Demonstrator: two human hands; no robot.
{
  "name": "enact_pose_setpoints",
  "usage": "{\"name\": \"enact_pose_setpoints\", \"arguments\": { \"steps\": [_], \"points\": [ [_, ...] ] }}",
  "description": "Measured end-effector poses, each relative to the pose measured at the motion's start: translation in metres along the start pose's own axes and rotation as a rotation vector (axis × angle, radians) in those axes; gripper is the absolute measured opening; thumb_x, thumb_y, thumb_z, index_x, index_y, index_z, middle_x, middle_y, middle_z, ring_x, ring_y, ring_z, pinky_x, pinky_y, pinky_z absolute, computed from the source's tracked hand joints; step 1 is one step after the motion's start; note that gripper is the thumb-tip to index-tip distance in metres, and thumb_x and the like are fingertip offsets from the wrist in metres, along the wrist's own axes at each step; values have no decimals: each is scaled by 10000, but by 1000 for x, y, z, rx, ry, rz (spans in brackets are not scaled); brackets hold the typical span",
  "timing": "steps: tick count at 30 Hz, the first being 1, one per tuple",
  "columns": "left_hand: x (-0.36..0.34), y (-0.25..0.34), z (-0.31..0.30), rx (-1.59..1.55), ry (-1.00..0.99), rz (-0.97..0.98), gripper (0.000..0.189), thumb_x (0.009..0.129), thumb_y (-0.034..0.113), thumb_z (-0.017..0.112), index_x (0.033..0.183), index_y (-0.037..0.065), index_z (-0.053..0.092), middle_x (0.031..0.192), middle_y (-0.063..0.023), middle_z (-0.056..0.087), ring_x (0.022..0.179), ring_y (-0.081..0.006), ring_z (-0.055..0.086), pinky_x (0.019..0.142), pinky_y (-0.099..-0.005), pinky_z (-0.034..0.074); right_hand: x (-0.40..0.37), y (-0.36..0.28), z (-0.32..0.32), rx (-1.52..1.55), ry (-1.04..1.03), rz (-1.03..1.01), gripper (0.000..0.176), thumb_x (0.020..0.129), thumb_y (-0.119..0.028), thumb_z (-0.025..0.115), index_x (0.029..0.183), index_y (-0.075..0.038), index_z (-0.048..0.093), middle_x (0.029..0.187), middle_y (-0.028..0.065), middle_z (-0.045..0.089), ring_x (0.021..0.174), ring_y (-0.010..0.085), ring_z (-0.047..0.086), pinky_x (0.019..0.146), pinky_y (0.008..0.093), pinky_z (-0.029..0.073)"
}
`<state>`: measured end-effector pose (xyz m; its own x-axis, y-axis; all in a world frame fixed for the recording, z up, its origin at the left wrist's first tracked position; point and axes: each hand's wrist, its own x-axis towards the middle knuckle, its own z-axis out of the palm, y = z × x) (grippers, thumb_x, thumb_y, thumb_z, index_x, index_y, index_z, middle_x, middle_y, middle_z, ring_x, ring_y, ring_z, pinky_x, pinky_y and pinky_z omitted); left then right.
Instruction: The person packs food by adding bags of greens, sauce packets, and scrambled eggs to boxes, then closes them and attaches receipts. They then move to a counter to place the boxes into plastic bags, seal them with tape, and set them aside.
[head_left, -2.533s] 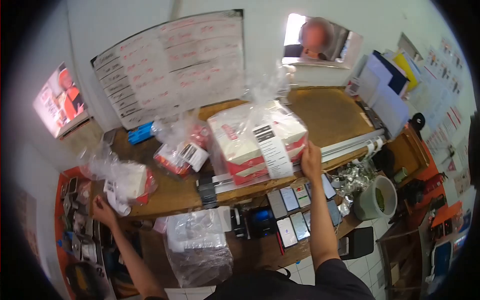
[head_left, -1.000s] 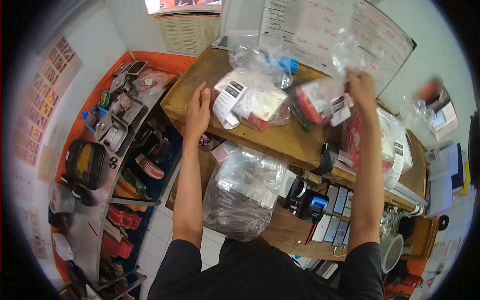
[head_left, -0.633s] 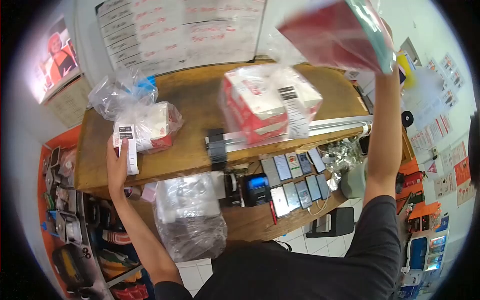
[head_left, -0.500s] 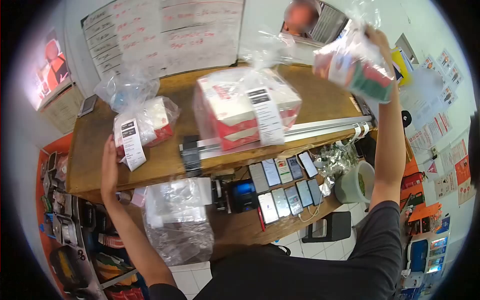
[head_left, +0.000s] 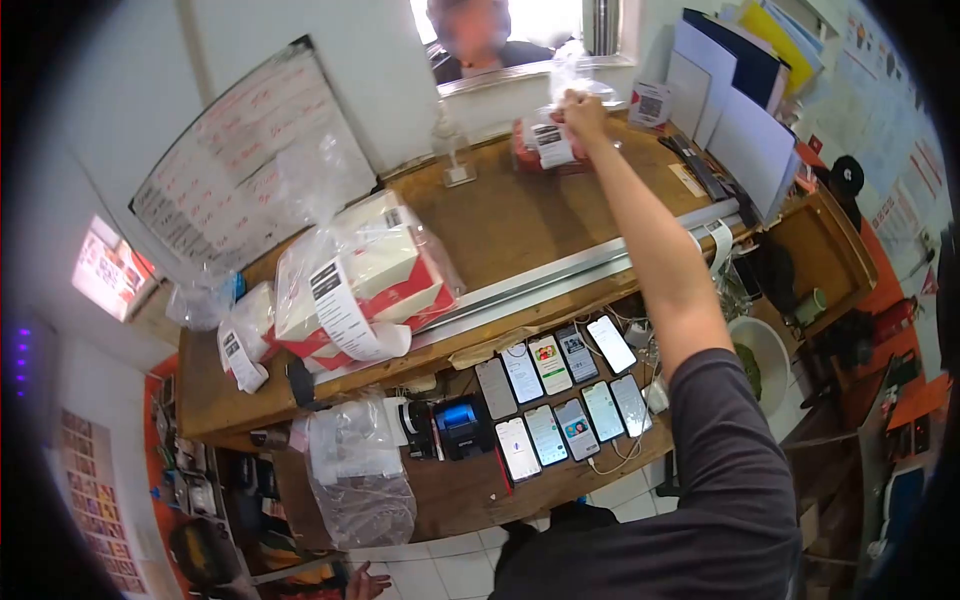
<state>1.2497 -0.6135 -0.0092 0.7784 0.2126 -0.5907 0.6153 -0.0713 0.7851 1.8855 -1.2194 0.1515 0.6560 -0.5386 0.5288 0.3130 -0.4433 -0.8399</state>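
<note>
My right hand [head_left: 584,118] reaches to the back of the wooden counter. It is closed around the gathered top of a clear plastic bag [head_left: 552,144] with a red package and a white printed receipt. The bag is just below the window opening. My left hand [head_left: 367,583] is low at the bottom edge, partly cut off, with its fingers apart and nothing in them. On the counter's left part sit a large bagged red-and-white box [head_left: 390,265] with a curling receipt and a smaller bagged box [head_left: 250,325] beside it.
A person [head_left: 470,35] is behind the window [head_left: 590,68]. A pump bottle [head_left: 455,150] stands near the wall, and folders [head_left: 745,140] at the right. Several phones [head_left: 550,363] lie on the lower shelf beside a small black device [head_left: 465,425] and plastic bags [head_left: 358,470].
My right hand has carried its bag from the upper right to the back of the counter, below the window. My left hand has left the smaller bagged box and dropped low. The view has turned.
</note>
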Motion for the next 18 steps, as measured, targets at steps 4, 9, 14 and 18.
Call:
{"name": "enact_pose_setpoints", "arguments": {
  "steps": [4,9,14,18],
  "points": [
    [-7,-51,15,46,-53,-48,558,1015,435,496,1427,62,455,1210,-155,622,1062,-244,621,970,-409,477,-10,-4,-2,-96,-112,109,295,869,-194,600,975,79,644,886,229,701,862,318,703,767,389,539],
    [11,-88,144,220,-407,-296,532,1001,469,499,1209,-8,606,1072,-172,679,1019,-281,655,897,-391,540,-175,-40,-104,334,-416,-279,223,903,-118,633,1082,12,601,1044,113,659,883,192,645,798,324,516],
    [3,-221,247,440,-524,-358,670,962,622,455,1038,-22,626,849,-131,701,711,-187,673,701,-338,564,-437,-26,-265,263,-1915,278,362,988,-340,529,884,-12,643,783,85,677,721,195,663,720,339,530],
    [-34,-326,301,824,-884,-585,899,903,751,388,1191,-76,589,887,-212,707,700,-280,696,763,-424,576,-631,94,-365,-733,-2082,121,563,928,-543,522,1036,-23,709,1061,203,699,1003,370,672,824,502,527]
  ]
}}
